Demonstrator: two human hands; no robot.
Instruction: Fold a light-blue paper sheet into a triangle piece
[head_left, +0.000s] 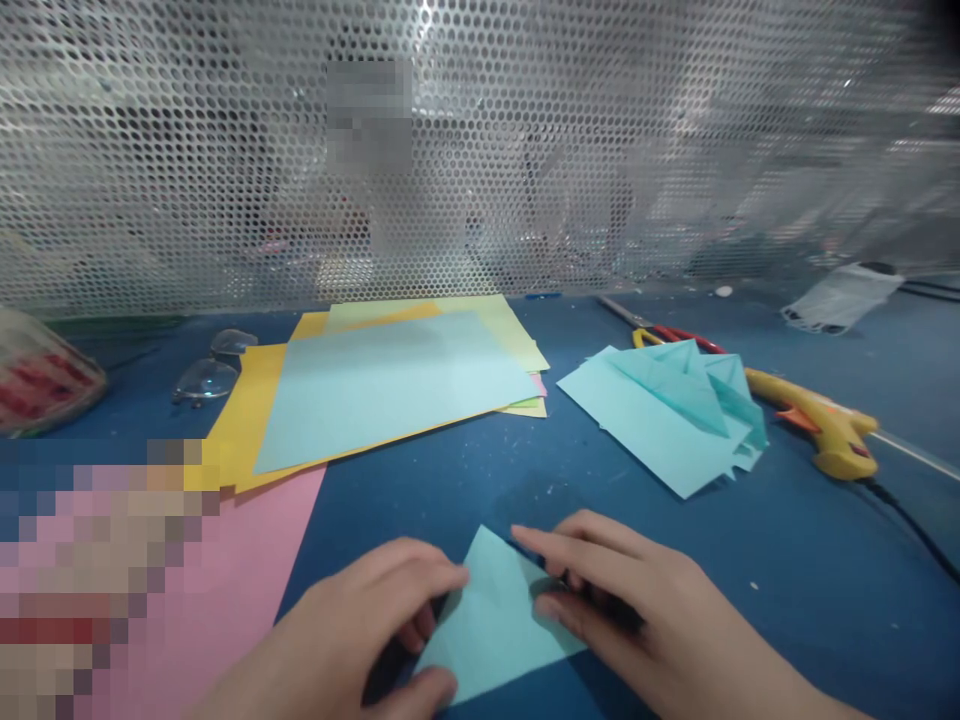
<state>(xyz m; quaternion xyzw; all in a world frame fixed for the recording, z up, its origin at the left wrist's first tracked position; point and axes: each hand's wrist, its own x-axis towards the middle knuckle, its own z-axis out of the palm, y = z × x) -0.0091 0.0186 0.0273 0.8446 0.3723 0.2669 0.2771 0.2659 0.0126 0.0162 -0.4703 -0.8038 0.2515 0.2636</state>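
A small folded piece of light blue paper (pixel 491 620) lies on the blue table (pixel 787 560) at the near edge, its point facing away from me. My left hand (pixel 360 630) presses on its left side, thumb under the lower corner and fingertips on the left edge. My right hand (pixel 630 610) rests on its right side, the index finger stretched across the upper right edge. Both hands hold the paper flat between them.
A stack of light blue, yellow and green sheets (pixel 390 385) lies behind, over a pink sheet (pixel 247 580). Folded light blue paper (pixel 675 410) sits right, beside scissors (pixel 660 332) and a yellow glue gun (pixel 825 425). Glasses (pixel 206 370) lie left. A perforated metal screen (pixel 480 150) backs the table.
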